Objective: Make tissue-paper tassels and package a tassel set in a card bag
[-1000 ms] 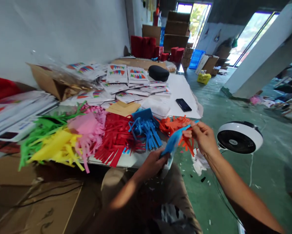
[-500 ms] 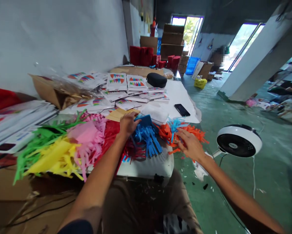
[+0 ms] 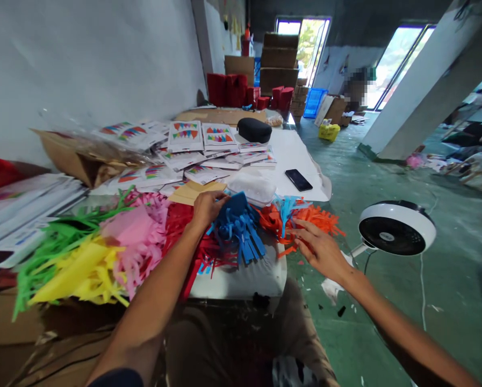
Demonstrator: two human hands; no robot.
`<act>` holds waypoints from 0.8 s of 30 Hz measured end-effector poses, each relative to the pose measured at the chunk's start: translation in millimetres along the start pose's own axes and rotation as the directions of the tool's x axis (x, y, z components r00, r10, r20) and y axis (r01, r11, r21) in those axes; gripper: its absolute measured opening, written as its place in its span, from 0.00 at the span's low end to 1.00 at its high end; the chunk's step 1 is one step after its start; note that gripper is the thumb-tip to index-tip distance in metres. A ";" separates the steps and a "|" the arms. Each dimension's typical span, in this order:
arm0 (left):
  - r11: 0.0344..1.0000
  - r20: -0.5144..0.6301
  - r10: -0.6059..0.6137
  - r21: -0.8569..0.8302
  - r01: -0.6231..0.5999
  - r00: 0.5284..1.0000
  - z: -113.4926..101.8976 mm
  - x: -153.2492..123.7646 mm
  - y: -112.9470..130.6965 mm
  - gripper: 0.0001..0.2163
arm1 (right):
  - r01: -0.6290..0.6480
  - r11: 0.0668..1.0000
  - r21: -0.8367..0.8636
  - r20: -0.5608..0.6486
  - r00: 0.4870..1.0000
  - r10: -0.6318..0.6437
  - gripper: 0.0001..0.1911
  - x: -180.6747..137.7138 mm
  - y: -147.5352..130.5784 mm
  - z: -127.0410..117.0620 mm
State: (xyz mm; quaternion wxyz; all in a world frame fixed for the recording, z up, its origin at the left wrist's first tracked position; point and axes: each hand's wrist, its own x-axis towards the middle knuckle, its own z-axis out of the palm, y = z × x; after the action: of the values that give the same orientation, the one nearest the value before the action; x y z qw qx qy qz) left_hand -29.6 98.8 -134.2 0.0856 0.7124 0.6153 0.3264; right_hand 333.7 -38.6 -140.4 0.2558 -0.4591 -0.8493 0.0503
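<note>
My left hand is at the upper left edge of a blue tissue-paper tassel, with thumb and fingers pinched on its folded top. The tassel's cut strips fan out towards me over the table edge. My right hand is held with fingers apart over orange fringed paper and holds nothing. A light blue fringed strip lies on the orange paper near its fingertips. Left of the blue tassel, red fringe, pink tassels, yellow fringe and green fringe lie side by side.
Packets with printed bunting pictures, a black case and a phone lie further back on the white table. A brown card piece is beyond my left hand. A fan stands to the right.
The view has shifted slightly. My right hand has drawn a little down and right, away from the light blue strip. My left hand stays at the top of the blue tassel.
</note>
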 end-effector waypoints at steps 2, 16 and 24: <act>0.999 0.001 -0.010 -0.050 0.010 1.000 -3.0 1.4 -0.3 0.16 | 0.022 1.000 0.007 0.002 1.000 -0.022 0.17 0.7 -2.2 1.5; 0.993 -0.105 0.064 -0.097 -0.074 0.992 -0.5 -15.3 4.5 0.14 | -0.378 0.796 -0.473 -0.025 0.909 0.417 0.14 -78.4 -11.5 -35.3; 0.987 -0.107 0.016 -0.159 -0.033 0.994 8.8 -30.5 5.2 0.14 | -0.342 0.880 -0.330 0.009 0.931 0.365 0.12 -123.5 0.5 -13.6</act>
State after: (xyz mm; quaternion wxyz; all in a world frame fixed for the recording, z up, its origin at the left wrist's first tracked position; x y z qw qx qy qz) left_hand -21.3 71.6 -149.2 0.1063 0.6925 0.5818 0.4130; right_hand 396.0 -139.9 -176.8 0.1333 -0.6398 -0.7564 -0.0272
